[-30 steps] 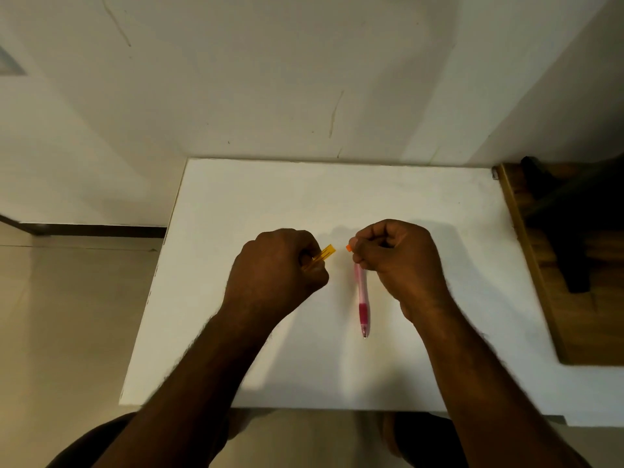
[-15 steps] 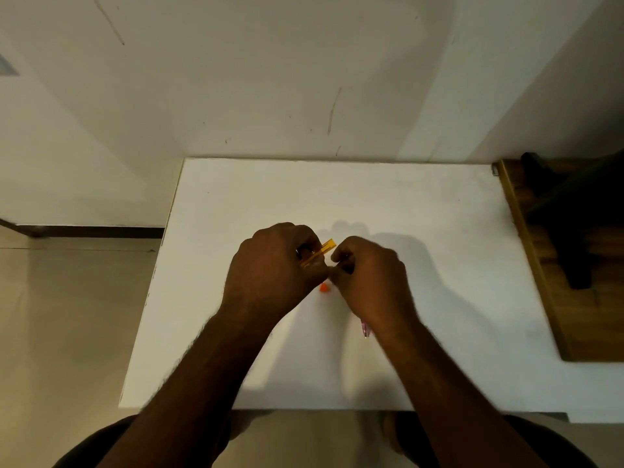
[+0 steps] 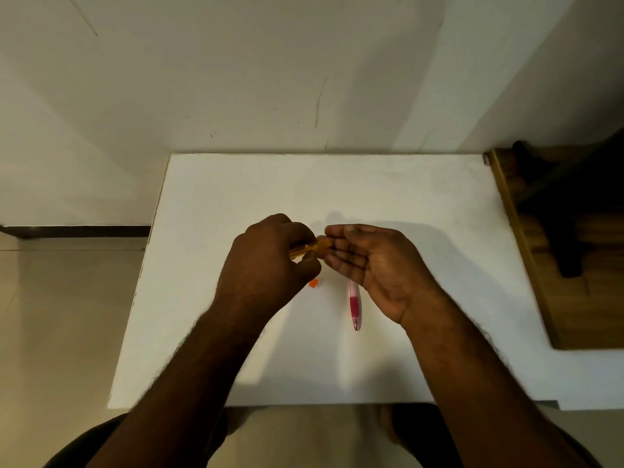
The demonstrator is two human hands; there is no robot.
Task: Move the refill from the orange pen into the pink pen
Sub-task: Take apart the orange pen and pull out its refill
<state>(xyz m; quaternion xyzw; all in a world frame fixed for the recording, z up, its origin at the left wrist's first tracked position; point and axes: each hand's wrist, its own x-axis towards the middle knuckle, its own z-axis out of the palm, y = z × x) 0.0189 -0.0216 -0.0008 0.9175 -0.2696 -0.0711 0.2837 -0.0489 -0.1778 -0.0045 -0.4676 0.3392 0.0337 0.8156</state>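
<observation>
White table (image 3: 236,197): left hand (image 3: 266,265) grips 1 orange pen (image 3: 309,248); right hand (image 3: 374,265) palm-up, fingers relaxed; 1 pink pen (image 3: 355,304), 1 orange cap (image 3: 314,283) lying.

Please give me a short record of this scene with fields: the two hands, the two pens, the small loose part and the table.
left hand: curled round the orange pen, holding it above the table
right hand: palm up, fingers relaxed, fingertips at the open end of the orange pen
orange pen: barrel pointing toward the right hand
pink pen: lying on the table, tip toward the person, upper end hidden under the right hand
small orange piece: loose on the table, below the left hand
white table
refill: not visible
</observation>
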